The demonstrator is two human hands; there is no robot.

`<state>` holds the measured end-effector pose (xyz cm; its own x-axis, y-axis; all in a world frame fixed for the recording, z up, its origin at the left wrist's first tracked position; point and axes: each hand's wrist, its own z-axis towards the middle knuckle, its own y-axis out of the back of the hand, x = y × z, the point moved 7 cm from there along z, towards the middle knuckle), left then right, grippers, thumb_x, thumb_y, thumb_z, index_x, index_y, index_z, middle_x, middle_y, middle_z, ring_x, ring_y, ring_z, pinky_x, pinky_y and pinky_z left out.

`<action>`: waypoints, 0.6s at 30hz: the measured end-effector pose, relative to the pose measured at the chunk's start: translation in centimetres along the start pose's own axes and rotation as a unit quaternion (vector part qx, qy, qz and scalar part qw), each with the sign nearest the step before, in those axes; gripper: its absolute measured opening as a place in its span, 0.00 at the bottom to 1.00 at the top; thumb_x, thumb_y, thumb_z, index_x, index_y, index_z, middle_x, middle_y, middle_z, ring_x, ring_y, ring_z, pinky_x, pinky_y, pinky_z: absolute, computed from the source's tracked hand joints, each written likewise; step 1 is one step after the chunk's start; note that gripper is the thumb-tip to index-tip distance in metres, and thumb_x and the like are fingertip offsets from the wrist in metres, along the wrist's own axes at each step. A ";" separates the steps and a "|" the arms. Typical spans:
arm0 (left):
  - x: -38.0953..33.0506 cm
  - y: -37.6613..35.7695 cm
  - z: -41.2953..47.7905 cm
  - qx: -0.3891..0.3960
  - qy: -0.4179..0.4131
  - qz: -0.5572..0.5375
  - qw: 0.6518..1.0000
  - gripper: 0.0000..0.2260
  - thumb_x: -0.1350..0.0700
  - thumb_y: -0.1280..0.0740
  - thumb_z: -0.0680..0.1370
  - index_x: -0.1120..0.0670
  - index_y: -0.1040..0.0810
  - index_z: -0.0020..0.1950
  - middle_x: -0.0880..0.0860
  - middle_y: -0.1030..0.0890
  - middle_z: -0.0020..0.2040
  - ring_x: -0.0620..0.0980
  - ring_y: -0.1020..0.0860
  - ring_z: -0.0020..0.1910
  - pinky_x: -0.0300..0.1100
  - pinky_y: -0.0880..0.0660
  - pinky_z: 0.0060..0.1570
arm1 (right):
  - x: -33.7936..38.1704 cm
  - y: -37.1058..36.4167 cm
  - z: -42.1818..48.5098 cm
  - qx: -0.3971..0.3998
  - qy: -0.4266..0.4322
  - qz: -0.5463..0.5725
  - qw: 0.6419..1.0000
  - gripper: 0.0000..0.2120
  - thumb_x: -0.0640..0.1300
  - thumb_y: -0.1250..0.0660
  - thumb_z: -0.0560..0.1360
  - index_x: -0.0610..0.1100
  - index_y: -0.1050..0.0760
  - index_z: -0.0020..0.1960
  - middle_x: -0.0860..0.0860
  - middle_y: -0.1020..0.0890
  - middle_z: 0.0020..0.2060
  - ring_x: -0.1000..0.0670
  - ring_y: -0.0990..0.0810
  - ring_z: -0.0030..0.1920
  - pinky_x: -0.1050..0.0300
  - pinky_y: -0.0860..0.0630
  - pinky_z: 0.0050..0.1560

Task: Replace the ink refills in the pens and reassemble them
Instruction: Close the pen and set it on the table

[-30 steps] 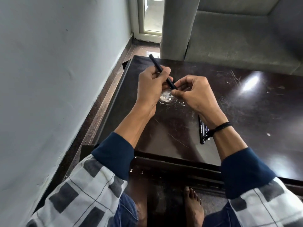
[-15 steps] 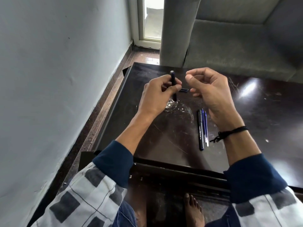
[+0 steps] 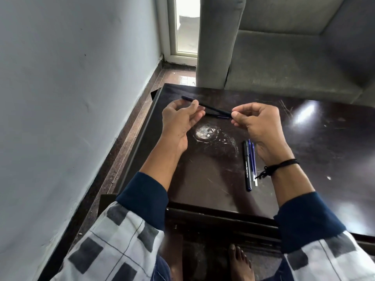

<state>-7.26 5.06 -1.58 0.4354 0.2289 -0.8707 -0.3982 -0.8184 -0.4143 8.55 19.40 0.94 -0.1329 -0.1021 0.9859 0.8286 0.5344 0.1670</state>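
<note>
Looks early: left hand and right hand both pinch one black pen just beyond the white scuff, swap not visibly done; second pen and blue refills lie right of scuff.

Two hands, the left hand and the right hand. Two black pens: one held pen between the hands, and one lying pen on the single bench, at the right. Two blue refills lie just beside the lying pen. One short dark piece shows under the held pen; I cannot tell what it is. One black wristband. One grey sofa, far.
</note>
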 end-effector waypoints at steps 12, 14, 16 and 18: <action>-1.0 2.3 3.2 -0.097 -0.098 0.243 0.960 0.07 0.65 0.25 0.73 0.57 0.14 0.49 0.52 0.14 0.40 0.48 0.14 0.41 0.47 0.17 0.51 | -2.0 0.3 1.7 -0.006 -0.029 -0.039 0.999 0.06 0.33 0.25 0.74 0.41 0.17 0.41 0.46 0.17 0.33 0.49 0.18 0.37 0.54 0.18 0.51; -0.7 2.1 3.4 -0.097 -0.109 0.296 0.944 0.05 0.62 0.25 0.73 0.53 0.13 0.45 0.50 0.14 0.39 0.50 0.14 0.44 0.51 0.18 0.52 | -2.4 -0.2 2.3 0.003 -0.033 -0.046 0.998 0.06 0.33 0.25 0.75 0.41 0.17 0.41 0.46 0.17 0.33 0.47 0.18 0.38 0.53 0.18 0.51; -1.2 1.8 3.3 -0.114 -0.139 0.385 0.905 0.05 0.58 0.25 0.74 0.52 0.13 0.48 0.48 0.13 0.43 0.50 0.16 0.49 0.53 0.20 0.56 | -2.9 -0.6 3.2 0.012 -0.036 -0.061 0.997 0.07 0.33 0.25 0.75 0.41 0.17 0.40 0.47 0.18 0.31 0.47 0.19 0.38 0.52 0.19 0.50; -1.7 1.6 3.0 -0.132 -0.157 0.440 0.874 0.10 0.57 0.26 0.75 0.53 0.15 0.55 0.50 0.13 0.50 0.50 0.16 0.53 0.53 0.23 0.61 | -3.7 -1.0 4.2 0.018 -0.041 -0.082 0.996 0.08 0.34 0.25 0.74 0.42 0.17 0.39 0.47 0.17 0.31 0.48 0.19 0.36 0.51 0.19 0.48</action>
<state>-11.11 4.94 -1.54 -0.2042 -0.4514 -0.8686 -0.2488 -0.8342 0.4921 5.92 22.82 -2.81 -0.3102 -0.1228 0.9427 0.7720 0.5461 0.3252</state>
